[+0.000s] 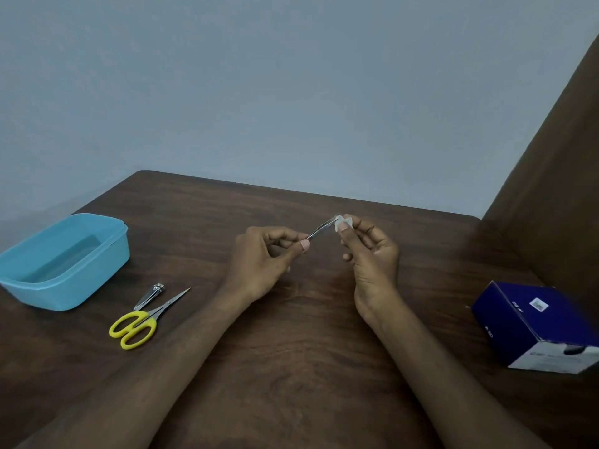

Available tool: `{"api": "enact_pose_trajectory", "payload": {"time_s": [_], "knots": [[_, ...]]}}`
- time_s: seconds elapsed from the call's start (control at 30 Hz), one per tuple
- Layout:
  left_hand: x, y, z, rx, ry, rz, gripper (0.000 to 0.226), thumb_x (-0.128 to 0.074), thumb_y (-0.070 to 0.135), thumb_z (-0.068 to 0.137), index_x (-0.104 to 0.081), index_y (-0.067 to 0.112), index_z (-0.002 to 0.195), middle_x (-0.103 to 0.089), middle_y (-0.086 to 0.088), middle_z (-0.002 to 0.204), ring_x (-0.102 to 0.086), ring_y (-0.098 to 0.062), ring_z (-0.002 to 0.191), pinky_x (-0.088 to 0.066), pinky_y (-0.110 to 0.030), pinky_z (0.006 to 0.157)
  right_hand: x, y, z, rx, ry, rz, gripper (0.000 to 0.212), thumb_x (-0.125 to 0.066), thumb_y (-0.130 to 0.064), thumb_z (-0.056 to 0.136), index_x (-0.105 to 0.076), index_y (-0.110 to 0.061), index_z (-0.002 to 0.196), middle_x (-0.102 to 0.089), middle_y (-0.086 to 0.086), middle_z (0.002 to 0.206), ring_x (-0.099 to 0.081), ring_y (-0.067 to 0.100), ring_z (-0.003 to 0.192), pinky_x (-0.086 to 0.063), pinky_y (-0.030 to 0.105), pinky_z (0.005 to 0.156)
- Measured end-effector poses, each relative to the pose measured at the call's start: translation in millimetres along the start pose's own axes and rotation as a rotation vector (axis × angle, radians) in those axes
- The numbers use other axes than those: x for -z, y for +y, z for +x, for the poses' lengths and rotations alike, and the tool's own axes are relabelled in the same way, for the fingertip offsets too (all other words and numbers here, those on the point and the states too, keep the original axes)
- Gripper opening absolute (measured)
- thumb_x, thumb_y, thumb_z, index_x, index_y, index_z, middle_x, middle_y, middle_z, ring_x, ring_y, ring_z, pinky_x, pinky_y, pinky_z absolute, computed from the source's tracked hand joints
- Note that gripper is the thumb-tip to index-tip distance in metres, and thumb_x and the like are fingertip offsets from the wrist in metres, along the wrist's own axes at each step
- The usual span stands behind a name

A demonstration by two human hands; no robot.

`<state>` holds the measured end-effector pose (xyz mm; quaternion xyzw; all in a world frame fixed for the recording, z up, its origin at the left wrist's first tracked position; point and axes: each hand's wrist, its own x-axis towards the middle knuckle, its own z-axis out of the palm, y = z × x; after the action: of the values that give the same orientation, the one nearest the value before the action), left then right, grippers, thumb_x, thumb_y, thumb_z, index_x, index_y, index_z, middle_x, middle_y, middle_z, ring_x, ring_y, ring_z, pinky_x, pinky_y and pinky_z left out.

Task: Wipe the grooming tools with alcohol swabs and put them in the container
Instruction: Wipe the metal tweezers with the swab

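Both forearms reach up from the near edge across a dark wooden table (291,367), and the 2 hands meet above its middle. Left hand (262,257) has its thumb and forefinger pinched on the near end of a slim metal tool, apparently tweezers (321,229), with the other fingers curled loosely underneath. From that pinch the tweezers slant up and to the right. Right hand (372,254) pinches a small white swab (343,224) between thumb and fingertips, and the swab is wrapped around the far tip of the tweezers, so both hands are joined by the tool, above the tabletop.

Well to the left of the left fingers and nearer the camera, yellow-handled scissors (142,322) lie closed on the table, blades pointing up and right toward the hands. Nail clippers (150,295) lie just beside the scissors on their far-left side; whether the 2 touch cannot be told. Further left again sits an open blue plastic container (81,286), nothing visible inside it.

Well to the right of the right fingers, near the table's edge, lies a dark blue cardboard box (531,322) with a white end. Behind the table is a plain pale wall (259,92).
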<state>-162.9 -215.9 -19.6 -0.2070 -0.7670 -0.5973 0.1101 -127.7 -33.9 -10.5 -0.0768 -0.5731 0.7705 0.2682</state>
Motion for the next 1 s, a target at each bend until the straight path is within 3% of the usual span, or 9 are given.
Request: {"api": "enact_pose_trajectory", "payload": {"time_s": [0.1, 0.27, 0.4, 0.47, 0.6, 0.77, 1.0], "knots": [[1.4, -0.3, 0.2, -0.005, -0.009, 0.007, 0.008, -0.083, 0.029, 0.094, -0.086, 0.029, 0.102, -0.082, 0.011, 0.087, -0.077, -0.015, 0.071, -0.063, -0.032, 0.061, 0.0, -0.3, -1.4, -0.011, -0.024, -0.024, 0.005, -0.082, -0.02, 0.091, -0.081, -0.025, 0.094, -0.083, -0.01, 0.103, -0.067, -0.003, 0.083, -0.042, 0.024, 0.066], [0.6, 1.3, -0.1, -0.006, -0.008, 0.007, 0.009, -0.082, 0.028, 0.095, -0.086, 0.028, 0.103, -0.082, 0.011, 0.087, -0.077, -0.022, 0.071, -0.065, -0.035, 0.063, 1.0, -0.6, -0.6, -0.057, -0.037, -0.027, 0.011, -0.08, -0.021, 0.093, -0.084, -0.03, 0.086, -0.079, -0.012, 0.089, -0.059, 0.0, 0.075, -0.039, 0.027, 0.068], [1.7, 3.8, -1.7, -0.043, -0.031, 0.029, 0.011, -0.081, 0.029, 0.096, -0.086, 0.026, 0.105, -0.082, 0.012, 0.085, -0.076, -0.014, 0.068, -0.062, -0.026, 0.059, 1.7, 0.7, -1.8, -0.103, -0.211, -0.126, 0.005, -0.079, -0.023, 0.094, -0.083, -0.026, 0.092, -0.076, -0.013, 0.085, -0.058, -0.002, 0.073, -0.039, 0.027, 0.071], [2.2, 4.5, -1.9, -0.046, -0.028, 0.035, 0.011, -0.081, 0.029, 0.096, -0.086, 0.025, 0.104, -0.082, 0.012, 0.084, -0.077, -0.015, 0.07, -0.063, -0.029, 0.06, 1.3, 1.3, -1.2, -0.105, -0.237, -0.153, 0.004, -0.079, -0.023, 0.094, -0.082, -0.025, 0.094, -0.075, -0.014, 0.084, -0.056, -0.003, 0.071, -0.039, 0.026, 0.07], [1.9, 4.8, -2.0, -0.044, -0.04, 0.067, 0.007, -0.081, 0.03, 0.096, -0.086, 0.027, 0.099, -0.081, 0.014, 0.082, -0.074, -0.013, 0.064, -0.061, -0.027, 0.059, 1.7, 3.8, 0.4, -0.074, -0.202, -0.121, 0.005, -0.079, -0.018, 0.094, -0.081, -0.022, 0.092, -0.075, -0.012, 0.08, -0.055, -0.001, 0.067, -0.04, 0.024, 0.065], [1.4, 3.1, -0.4, -0.034, -0.046, 0.054, 0.005, -0.083, 0.029, 0.095, -0.087, 0.028, 0.096, -0.081, 0.013, 0.082, -0.071, -0.009, 0.06, -0.058, -0.022, 0.058, 2.6, 6.1, 2.4, -0.072, -0.082, -0.043, 0.008, -0.085, -0.017, 0.089, -0.08, -0.022, 0.09, -0.082, -0.003, 0.092, -0.059, 0.003, 0.066, -0.046, 0.021, 0.06], [0.0, 1.7, -1.9, -0.037, -0.078, 0.064, 0.011, -0.087, 0.031, 0.09, -0.087, 0.028, 0.101, -0.081, 0.013, 0.078, -0.071, -0.007, 0.055, -0.054, -0.017, 0.055, 1.5, 5.1, 3.5, -0.112, -0.022, 0.06, 0.009, -0.085, -0.017, 0.088, -0.085, -0.025, 0.088, -0.081, -0.008, 0.096, -0.059, 0.0, 0.069, -0.046, 0.019, 0.059]]}}
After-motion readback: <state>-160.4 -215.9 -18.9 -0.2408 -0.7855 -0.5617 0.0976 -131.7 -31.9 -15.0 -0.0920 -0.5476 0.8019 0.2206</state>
